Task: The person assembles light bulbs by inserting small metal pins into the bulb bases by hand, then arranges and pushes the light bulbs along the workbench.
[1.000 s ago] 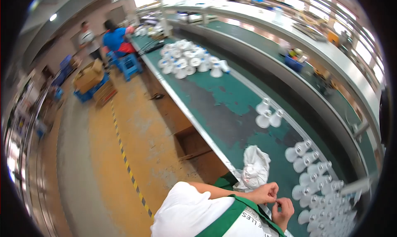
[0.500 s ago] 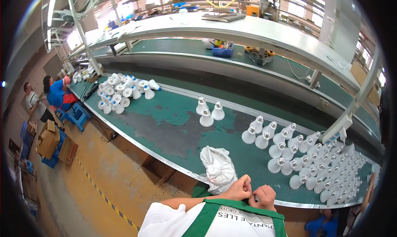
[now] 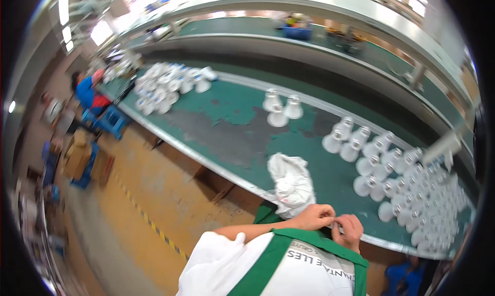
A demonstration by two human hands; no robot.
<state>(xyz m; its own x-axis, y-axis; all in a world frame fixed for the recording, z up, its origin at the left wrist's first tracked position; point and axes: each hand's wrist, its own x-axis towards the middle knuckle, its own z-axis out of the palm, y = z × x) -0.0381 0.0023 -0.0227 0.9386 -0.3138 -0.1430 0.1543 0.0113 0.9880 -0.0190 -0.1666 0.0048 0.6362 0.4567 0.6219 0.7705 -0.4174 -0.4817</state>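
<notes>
My left hand (image 3: 314,216) and my right hand (image 3: 349,231) meet in front of my chest, at the near edge of the bench. The fingers of both are curled in a pinch, and anything between them is too small or hidden to make out. Just beyond my left hand lies a crumpled white plastic bag (image 3: 292,185). To the right of my hands stand many white light bulbs (image 3: 386,209), silvery caps upward, in close rows. Three more bulbs (image 3: 278,115) form a small group further back.
A heap of white bulbs (image 3: 167,84) lies at the left end of the green bench (image 3: 237,164). Behind it runs a raised white shelf (image 3: 247,1). A blue bin (image 3: 298,32) sits beneath that shelf. A person in blue (image 3: 86,92) works at the far left.
The view has swung, so the bench and bulbs appear shifted rightward and the picture is blurred. My hands remain close together with fingers pinched.
</notes>
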